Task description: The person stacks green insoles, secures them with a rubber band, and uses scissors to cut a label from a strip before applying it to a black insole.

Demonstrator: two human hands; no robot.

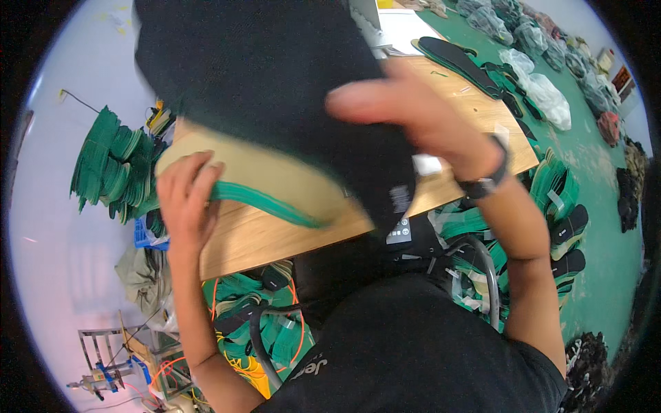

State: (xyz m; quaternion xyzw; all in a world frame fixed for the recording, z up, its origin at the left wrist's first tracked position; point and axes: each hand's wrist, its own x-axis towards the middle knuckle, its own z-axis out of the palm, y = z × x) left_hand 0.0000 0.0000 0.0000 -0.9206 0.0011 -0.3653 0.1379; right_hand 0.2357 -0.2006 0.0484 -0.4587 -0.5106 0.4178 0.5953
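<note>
A large black insole (pixel 275 76), close to the camera, slants across the upper middle, with a small white print near its lower end. My right hand (pixel 427 117), blurred by motion and wearing a dark wristband, grips its right edge with the thumb laid over the black face. Below and partly behind it is a beige insole (pixel 255 158) with a green edge, tilted above the table. My left hand (pixel 186 193) holds this one at its left end, fingers bent over the beige face. The black piece hides much of its far side.
The wooden table (pixel 234 241) carries black insoles (pixel 461 65) at its far right. Stacks of green insoles (pixel 110 165) stand left of it; more bundles (pixel 551 186) lie to the right. Filled plastic bags (pixel 530 41) line the green floor. A chair armrest (pixel 492 275) curves beside me.
</note>
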